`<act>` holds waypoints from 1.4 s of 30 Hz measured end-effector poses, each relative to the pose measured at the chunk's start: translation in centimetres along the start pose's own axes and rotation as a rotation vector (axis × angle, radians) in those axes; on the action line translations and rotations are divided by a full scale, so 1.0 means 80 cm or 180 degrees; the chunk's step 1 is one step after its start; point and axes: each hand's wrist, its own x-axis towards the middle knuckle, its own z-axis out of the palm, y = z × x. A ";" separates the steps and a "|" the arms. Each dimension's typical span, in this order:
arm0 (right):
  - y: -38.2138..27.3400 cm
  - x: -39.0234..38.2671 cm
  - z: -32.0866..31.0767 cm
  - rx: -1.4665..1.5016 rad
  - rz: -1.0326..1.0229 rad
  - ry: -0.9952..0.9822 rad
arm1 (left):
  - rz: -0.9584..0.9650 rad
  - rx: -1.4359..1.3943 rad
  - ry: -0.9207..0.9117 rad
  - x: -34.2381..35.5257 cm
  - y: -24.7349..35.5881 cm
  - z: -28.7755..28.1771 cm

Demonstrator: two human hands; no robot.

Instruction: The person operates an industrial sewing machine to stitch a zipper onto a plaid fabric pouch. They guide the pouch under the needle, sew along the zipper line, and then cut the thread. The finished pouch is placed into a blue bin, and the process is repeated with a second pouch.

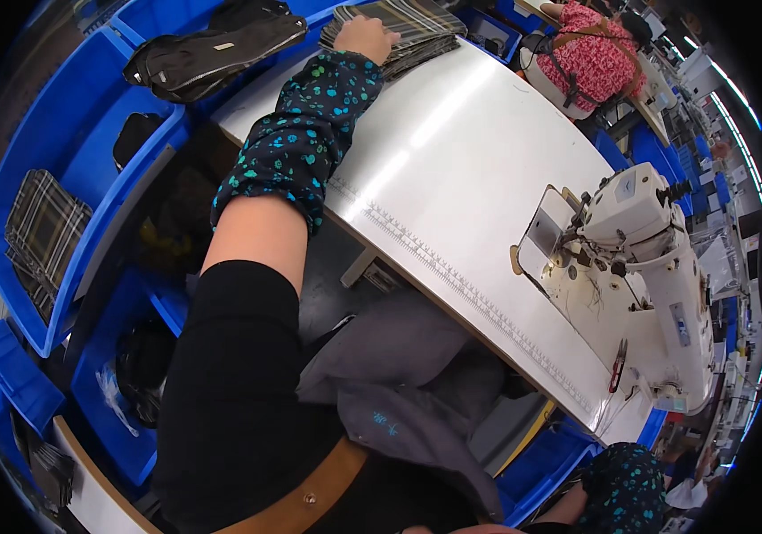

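My left arm, in a dark sleeve cover with a blue-green floral print, stretches to the far edge of the white sewing table (452, 151). There my left hand (365, 39) lies on a stack of plaid fabric pieces (425, 34), its fingers bent against the top of the stack. The hand itself hides part of its grip. Of my right arm, only a bit of forearm and the floral sleeve cover (623, 489) show at the lower right, below the table's corner; the right hand is out of sight.
A white sewing machine (639, 222) stands at the table's right, with red-handled thread snips (618, 365) beside it. Blue bins (69, 98) line the left, one holding plaid pieces (46, 231). A black bag-like item (221, 55) lies across a bin rim. A co-worker (590, 58) sits beyond.
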 end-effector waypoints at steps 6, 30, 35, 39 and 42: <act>-0.005 -0.003 -0.008 -0.0059 0.0130 0.0002 | -0.0049 -0.0002 -0.0702 0.015 0.006 -0.003; 0.003 -0.015 -0.011 0.0127 0.0103 0.0397 | -0.0042 0.0704 -0.0913 0.023 0.011 -0.005; -0.013 -0.033 -0.016 0.1092 -0.1037 0.0903 | 0.0420 0.0579 -0.0773 -0.012 0.055 -0.067; -0.059 -0.009 0.023 0.1656 -0.0913 0.0918 | 0.1335 -0.1319 -0.2760 -0.100 0.120 -0.108; -0.084 0.069 0.108 0.1038 0.0344 0.0805 | 0.0123 -0.2563 -0.3881 -0.190 0.142 -0.115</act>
